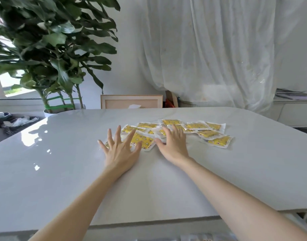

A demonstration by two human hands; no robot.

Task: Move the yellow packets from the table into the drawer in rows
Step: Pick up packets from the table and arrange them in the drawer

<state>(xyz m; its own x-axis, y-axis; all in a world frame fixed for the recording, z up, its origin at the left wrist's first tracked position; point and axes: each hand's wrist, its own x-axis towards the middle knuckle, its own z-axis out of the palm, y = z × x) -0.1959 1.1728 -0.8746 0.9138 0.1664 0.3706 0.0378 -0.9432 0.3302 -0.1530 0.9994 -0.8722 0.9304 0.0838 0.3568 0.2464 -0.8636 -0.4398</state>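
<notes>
Hiding parts of the yellow packets [195, 126], left hand [120, 150] and right hand [173, 145], fingers spread straight

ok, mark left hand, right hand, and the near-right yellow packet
left hand [120, 152], head view, back of the hand.
right hand [174, 146], head view, back of the hand.
near-right yellow packet [218, 141], head view, its yellow middle.

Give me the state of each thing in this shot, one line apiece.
Left hand: open, fingers spread, over the left end of the packets.
Right hand: open, fingers straight, laid over the middle packets.
Yellow packets: loose, overlapping, lying flat on the table, not in rows.
Table: glossy, bearing the packets.
Curtain: drawn.
</notes>
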